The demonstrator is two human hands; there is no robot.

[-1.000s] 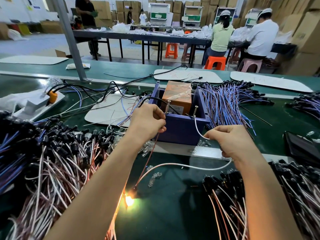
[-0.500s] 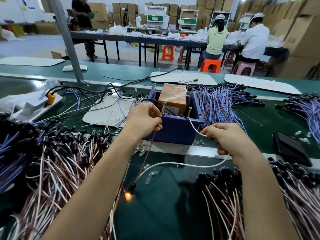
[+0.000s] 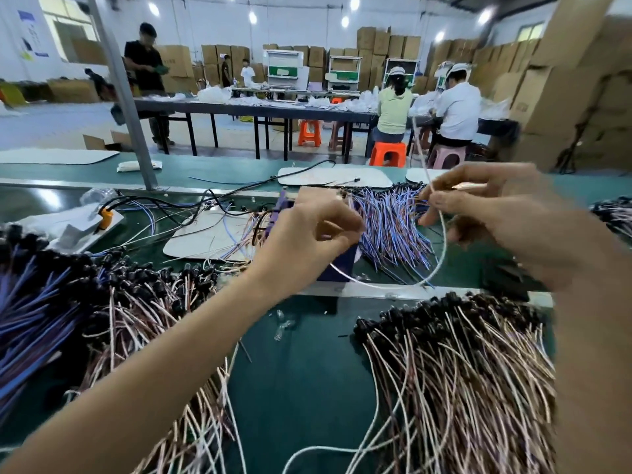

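The right hand (image 3: 496,217) pinches a thin white insulated wire (image 3: 445,244) between thumb and fingertips. Below that pinch the wire loops down and back under the left hand (image 3: 307,237), whose fingers are curled. Blur hides whether they hold anything.

My right hand (image 3: 496,217) pinches the white wire (image 3: 443,248) — it loops down and back to my left hand (image 3: 307,241), curled — blurred — before the purple box (image 3: 342,265).

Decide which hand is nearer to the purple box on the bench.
Left. The left hand sits directly in front of the purple box, overlapping it in view; the right hand is off to its right, over the blue wires, pinching the white wire.
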